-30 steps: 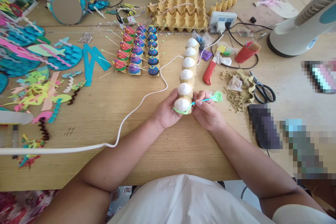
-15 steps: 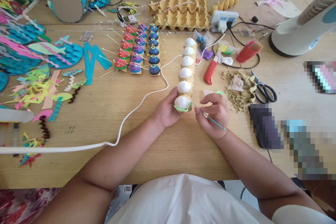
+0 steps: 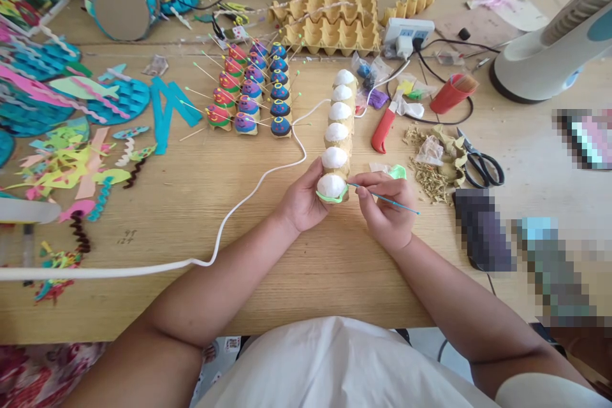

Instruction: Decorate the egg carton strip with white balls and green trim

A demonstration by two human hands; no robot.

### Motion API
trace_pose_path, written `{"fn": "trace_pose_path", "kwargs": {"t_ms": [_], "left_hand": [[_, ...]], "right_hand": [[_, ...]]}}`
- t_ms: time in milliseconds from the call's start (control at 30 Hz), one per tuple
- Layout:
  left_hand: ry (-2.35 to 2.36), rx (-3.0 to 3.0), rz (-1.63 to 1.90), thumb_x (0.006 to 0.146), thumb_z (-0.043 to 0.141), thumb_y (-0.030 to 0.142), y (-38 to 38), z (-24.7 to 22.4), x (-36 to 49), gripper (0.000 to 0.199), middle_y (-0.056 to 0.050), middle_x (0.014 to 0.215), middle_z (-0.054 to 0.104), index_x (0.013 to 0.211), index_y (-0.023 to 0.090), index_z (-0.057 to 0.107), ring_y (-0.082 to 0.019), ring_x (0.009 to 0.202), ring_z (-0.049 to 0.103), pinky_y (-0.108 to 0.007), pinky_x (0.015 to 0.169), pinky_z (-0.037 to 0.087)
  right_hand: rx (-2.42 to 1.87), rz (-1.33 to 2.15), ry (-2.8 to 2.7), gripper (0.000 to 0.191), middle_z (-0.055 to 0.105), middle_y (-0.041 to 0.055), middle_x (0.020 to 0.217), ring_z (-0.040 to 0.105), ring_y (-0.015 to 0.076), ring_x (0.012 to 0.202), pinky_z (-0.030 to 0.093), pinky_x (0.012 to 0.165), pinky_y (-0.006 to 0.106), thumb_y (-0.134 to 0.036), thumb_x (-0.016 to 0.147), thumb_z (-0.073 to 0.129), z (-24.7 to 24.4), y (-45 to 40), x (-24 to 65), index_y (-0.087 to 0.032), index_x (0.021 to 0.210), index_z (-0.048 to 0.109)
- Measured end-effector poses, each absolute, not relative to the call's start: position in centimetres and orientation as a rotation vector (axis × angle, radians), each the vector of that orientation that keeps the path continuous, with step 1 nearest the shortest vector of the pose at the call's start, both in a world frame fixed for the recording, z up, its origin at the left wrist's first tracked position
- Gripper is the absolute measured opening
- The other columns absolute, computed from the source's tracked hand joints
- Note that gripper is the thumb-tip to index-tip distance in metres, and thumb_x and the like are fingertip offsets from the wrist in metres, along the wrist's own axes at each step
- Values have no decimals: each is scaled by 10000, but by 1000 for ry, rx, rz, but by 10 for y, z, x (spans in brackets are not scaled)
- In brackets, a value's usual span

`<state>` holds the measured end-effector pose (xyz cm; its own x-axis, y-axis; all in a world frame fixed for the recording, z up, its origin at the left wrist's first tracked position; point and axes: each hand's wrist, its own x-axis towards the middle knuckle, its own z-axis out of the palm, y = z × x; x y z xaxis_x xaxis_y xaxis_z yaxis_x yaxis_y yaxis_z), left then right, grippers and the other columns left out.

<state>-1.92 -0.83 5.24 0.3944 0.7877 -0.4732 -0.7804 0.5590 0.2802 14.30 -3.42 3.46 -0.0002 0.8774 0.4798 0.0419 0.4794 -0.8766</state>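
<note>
Left hand (image 3: 304, 201) grasps carton strip (image 3: 340, 145), right hand (image 3: 391, 217) pinches blue tool (image 3: 393, 202); green edging (image 3: 333, 199) lines nearest dome (image 3: 331, 185), other five domes (image 3: 336, 132) plain.

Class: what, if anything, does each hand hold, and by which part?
The left hand holds the white-domed carton strip by its near end; the right hand pinches the thin blue stick toward the end nearest the strip.

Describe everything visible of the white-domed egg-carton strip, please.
The egg-carton strip looks like tan pulp, with six white domes in one row leading away from the viewer. Light-green trim edges the nearest dome in front. The left hand holds this end; a thin blue tool in the right hand points at its right side, contact unclear.
</note>
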Motion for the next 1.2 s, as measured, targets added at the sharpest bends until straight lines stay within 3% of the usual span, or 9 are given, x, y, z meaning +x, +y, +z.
{"fn": "trace_pose_path", "kwargs": {"t_ms": [300, 467, 533, 633, 733, 833, 933, 1200], "left_hand": [[606, 11, 999, 1119, 403, 310, -7, 51, -19, 365, -36, 794, 779, 1098, 141, 726, -132, 597, 714, -216, 508, 521], [592, 23, 990, 1134, 339, 313, -8, 49, -22, 426, -39, 795, 777, 1048, 136, 717, -128, 615, 729, -212, 526, 543], [586, 12, 980, 1134, 340, 306, -8, 49, -23, 415, -33, 785, 772, 1081, 137, 715, -129, 621, 733, -212, 552, 558], [573, 3, 961, 1128, 369, 303, -9, 49, -24, 379, -27, 791, 774, 1185, 148, 710, -140, 623, 736, -228, 588, 571], [552, 56, 968, 1130, 360, 304, -10, 50, -23, 390, -31, 808, 778, 1135, 148, 717, -143, 659, 748, -228, 596, 563], [547, 104, 1003, 1135, 334, 287, -10, 50, -21, 422, -38, 847, 783, 1023, 141, 714, -131, 689, 749, -218, 598, 558], [574, 88, 1022, 1117, 424, 290, -10, 49, -21, 348, -14, 787, 751, 976, 149, 709, -116, 634, 715, -212, 585, 546], [528, 91, 996, 1125, 383, 290, -9, 47, -22, 385, -32, 830, 779, 999, 142, 715, -127, 695, 746, -214, 600, 562]], "right_hand": [[-888, 853, -1359, 227, 815, 13, 855, 744, 242, 824, 549, 856, 481, -392, 930, 776, 35, -36, 143, -316, 869, 570], [-889, 874, -1271, 217, 790, 22, 933, 720, 221, 889, 542, 897, 454, -375, 910, 801, 36, -32, 143, -298, 863, 604], [-882, 1031, -1140, 255, 741, 13, 912, 674, 188, 865, 532, 853, 395, -379, 864, 849, 36, -26, 143, -279, 830, 618], [-769, 1568, -869, 387, 636, -29, 827, 547, 126, 694, 472, 674, 306, -446, 772, 912, 36, -15, 145, -257, 783, 575], [-650, 1767, -752, 439, 536, -55, 742, 477, 116, 646, 426, 621, 276, -432, 735, 937, 36, -11, 147, -254, 769, 537], [-600, 1738, -843, 398, 509, -51, 681, 466, 120, 637, 402, 613, 272, -398, 738, 939, 36, -12, 146, -246, 732, 571], [-616, 1683, -922, 382, 536, -39, 675, 487, 134, 644, 411, 612, 286, -410, 733, 938, 36, -14, 144, -246, 714, 593], [-626, 1679, -957, 349, 542, -35, 710, 499, 126, 658, 414, 619, 281, -386, 741, 934, 36, -13, 142, -236, 703, 621]]}}
